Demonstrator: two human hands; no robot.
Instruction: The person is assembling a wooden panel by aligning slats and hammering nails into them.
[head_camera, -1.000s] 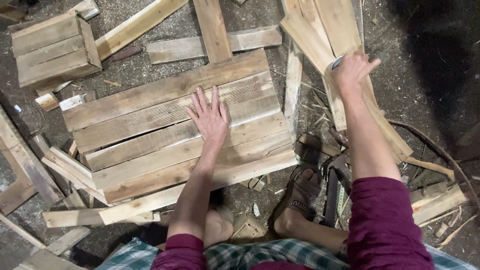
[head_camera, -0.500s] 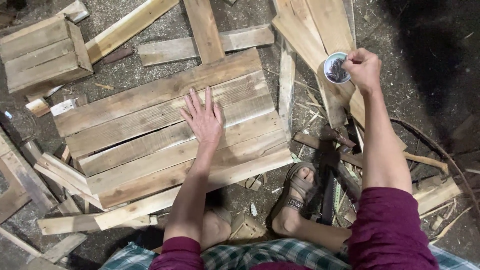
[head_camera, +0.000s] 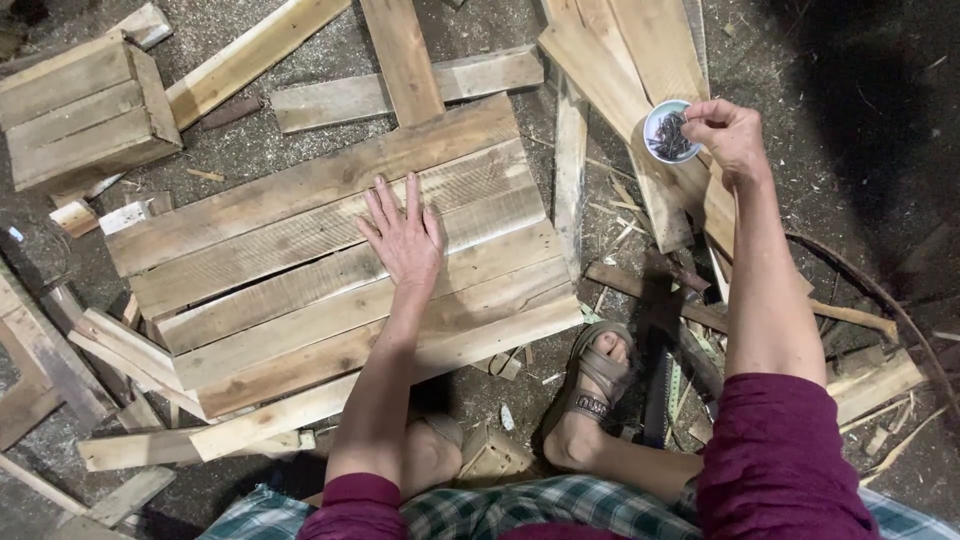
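While left hand (head_camera: 405, 240) lies flat, open on slat panel (head_camera: 330, 270), right hand (head_camera: 728, 135) grip pinches nail tin (head_camera: 668, 132).

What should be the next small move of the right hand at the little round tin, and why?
Probably pinch one nail out and carry it to the panel. The right hand has its fingertips at the rim of the small round tin, which holds dark nails, while the left hand lies flat on the slatted wooden panel, as if steadying it.
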